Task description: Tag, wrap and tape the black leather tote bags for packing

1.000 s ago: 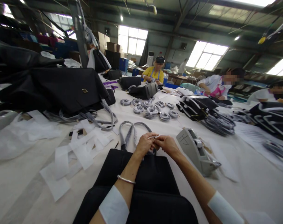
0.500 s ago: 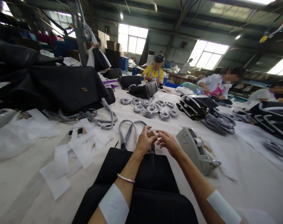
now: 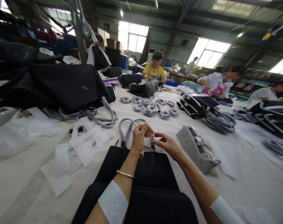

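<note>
A small brown card [image 3: 150, 132] is pinched between the thumb and fingers of my left hand [image 3: 138, 137], above the top edge of a black handbag [image 3: 155, 171]. My right hand [image 3: 168, 145] hovers just right of the card, thumb and fingers apart, with nothing visible in it. The bag lies in front of me, its plastic-wrapped handles [image 3: 123, 132] pointing away. My left forearm covers part of it. To the right of my right hand stands a grey tape dispenser [image 3: 190, 146].
White paper pieces [image 3: 82, 149] lie scattered on the left of the table [image 3: 253, 193]. Behind them rests a large black bag [image 3: 69, 84]. Coiled wrapped straps [image 3: 152, 108] sit beyond my hands, and stacked black pieces [image 3: 199, 105] further right. Several co-workers are around the table.
My left hand has shifted slightly left with the brown card, which is now more exposed. A whitish sheet seen by the card earlier is no longer visible there. My right hand has moved slightly down.
</note>
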{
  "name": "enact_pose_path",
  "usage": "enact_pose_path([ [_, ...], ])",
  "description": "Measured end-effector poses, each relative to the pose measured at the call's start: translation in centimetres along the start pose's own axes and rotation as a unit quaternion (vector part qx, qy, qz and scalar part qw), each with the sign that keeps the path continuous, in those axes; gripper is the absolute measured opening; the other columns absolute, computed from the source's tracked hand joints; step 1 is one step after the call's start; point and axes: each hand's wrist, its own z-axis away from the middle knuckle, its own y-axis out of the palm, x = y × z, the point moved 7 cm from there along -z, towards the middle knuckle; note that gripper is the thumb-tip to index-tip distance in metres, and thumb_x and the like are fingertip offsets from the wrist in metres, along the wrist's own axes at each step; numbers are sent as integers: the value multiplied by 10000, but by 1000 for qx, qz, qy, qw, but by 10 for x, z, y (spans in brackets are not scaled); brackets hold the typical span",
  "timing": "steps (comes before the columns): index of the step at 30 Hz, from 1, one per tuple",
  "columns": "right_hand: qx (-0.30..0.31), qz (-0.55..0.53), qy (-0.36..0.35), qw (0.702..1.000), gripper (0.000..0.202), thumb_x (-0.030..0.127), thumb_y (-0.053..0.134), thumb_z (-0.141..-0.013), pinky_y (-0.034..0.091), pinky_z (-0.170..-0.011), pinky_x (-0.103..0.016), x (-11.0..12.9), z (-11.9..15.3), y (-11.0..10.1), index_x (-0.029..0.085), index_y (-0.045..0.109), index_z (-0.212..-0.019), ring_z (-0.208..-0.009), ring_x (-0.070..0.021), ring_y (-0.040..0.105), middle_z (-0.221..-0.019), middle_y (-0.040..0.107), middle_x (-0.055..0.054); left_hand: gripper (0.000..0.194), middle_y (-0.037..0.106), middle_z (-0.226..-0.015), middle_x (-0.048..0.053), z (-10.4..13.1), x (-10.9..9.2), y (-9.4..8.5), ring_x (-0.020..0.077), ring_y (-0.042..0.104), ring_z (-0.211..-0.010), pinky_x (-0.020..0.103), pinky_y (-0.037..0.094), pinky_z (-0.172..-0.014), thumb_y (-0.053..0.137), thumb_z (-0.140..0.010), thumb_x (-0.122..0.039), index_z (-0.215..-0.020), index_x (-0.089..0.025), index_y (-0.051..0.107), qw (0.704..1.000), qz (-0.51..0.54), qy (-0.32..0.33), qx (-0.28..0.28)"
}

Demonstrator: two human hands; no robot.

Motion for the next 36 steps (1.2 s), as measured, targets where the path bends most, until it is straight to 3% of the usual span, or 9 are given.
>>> enact_pose_path([
  [4, -22, -62, -34, 997, 308, 436, 818, -635, 428, -607, -258, 12, -1, 7, 168, 693, -720, -639, -155, 540, -680, 637, -8, 529, 496, -613, -33, 3, 1, 8, 77, 472, -548, 178, 387, -507, 670, -689, -667, -727, -160, 521, 999, -28, -12, 45],
  [9, -53, -128, -6, 990, 465, 610, 740, -711, 494, -681, -305, -5, 4, -2, 165, 677, -829, -710, -190, 610, -823, 689, -70, 391, 548, -610, -21, 2, 37, 2, 97, 543, -547, 179, 432, -516, 620, -816, -552, -812, -175, 517, 978, -139, -151, 42],
  [13, 20, -135, -9, 991, 460, 565, 791, -704, 475, -773, -308, -15, 9, 1, 176, 725, -940, -824, -209, 617, -908, 708, -60, 283, 553, -575, -50, 6, 50, 13, 92, 547, -489, 184, 442, -512, 706, -773, -340, -937, -176, 542, 968, -124, -186, 113],
  [16, 87, -106, 7, 991, 444, 577, 767, -735, 456, -805, -312, -19, 12, 10, 176, 737, -926, -827, -210, 613, -881, 708, -49, 451, 551, -610, -74, 6, 47, 14, 79, 548, -507, 182, 453, -547, 710, -724, -208, -1121, -172, 500, 972, -110, -179, 107],
  [20, 134, -77, 36, 987, 455, 613, 741, -749, 432, -765, -285, -22, 22, 10, 164, 718, -817, -797, -201, 584, -844, 684, -37, 308, 575, -591, -33, 9, 45, 18, 78, 504, -473, 196, 415, -511, 722, -653, -203, -923, -106, 613, 966, -112, -189, 134],
  [22, 149, -95, 55, 983, 450, 599, 749, -751, 428, -771, -277, -25, 31, 6, 167, 715, -875, -827, -205, 579, -882, 680, -35, 133, 540, -522, -28, 10, 43, 19, 71, 459, -448, 194, 372, -486, 691, -652, -205, -697, -112, 606, 967, -120, -178, 139],
  [25, 132, -146, 95, 976, 432, 574, 764, -749, 436, -740, -269, -31, 48, -4, 172, 692, -891, -798, -199, 573, -866, 669, -31, 171, 461, -455, -51, 7, 38, 13, 60, 397, -442, 189, 300, -469, 608, -668, -164, -539, -153, 496, 977, -138, -127, 97],
  [33, 55, -217, 166, 960, 432, 488, 845, -650, 455, -634, -239, -38, 61, -11, 154, 627, -815, -700, -174, 579, -748, 637, -28, 101, 535, -564, -45, 14, 21, 21, 87, 461, -545, 212, 348, -567, 633, -712, -215, -654, -152, 580, 978, -182, -25, 99],
  [36, -35, -117, 209, 970, 428, 456, 806, -624, 464, -585, -271, -56, 58, -40, 167, 578, -841, -644, -191, 581, -708, 628, -35, 124, 616, -704, -20, 20, 6, 26, 111, 534, -674, 223, 391, -673, 652, -754, -281, -758, -159, 631, 977, -189, 23, 96],
])
